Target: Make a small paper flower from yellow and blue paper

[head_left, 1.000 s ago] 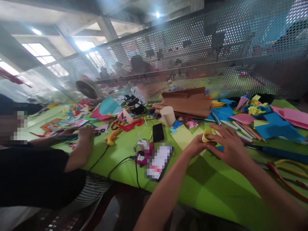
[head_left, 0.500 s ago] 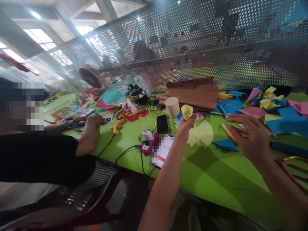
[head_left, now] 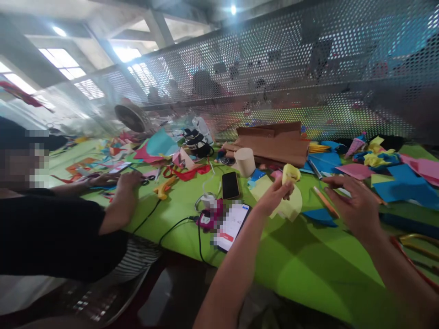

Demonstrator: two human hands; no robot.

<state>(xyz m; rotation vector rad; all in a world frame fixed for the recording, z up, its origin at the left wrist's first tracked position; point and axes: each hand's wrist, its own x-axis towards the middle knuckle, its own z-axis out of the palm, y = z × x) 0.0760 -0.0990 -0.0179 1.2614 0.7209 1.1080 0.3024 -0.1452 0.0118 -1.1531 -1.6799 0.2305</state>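
Note:
My left hand (head_left: pixel 274 196) is raised a little above the green table (head_left: pixel 302 269), its fingers pinched on a rolled yellow paper cone (head_left: pixel 290 173). A flat yellow paper piece (head_left: pixel 290 208) lies on the table just below it. To the right, my right hand (head_left: pixel 353 205) hovers above the table with curled fingers, and an orange pencil (head_left: pixel 321 201) shows at its fingers. A blue paper scrap (head_left: pixel 320 217) lies under that hand.
A person in a black top (head_left: pixel 51 237) sits at my left, hands on papers. Two phones (head_left: pixel 230 185) (head_left: pixel 233 221), cables, a cream cylinder (head_left: pixel 244 162), brown cardboard (head_left: pixel 274 144), coloured sheets and pencils cover the table. A perforated metal screen (head_left: pixel 308 68) stands behind.
My hands parted: the left lifted the yellow cone off the table, then lowered it slightly. The right moved off to the right and picked up the pencil.

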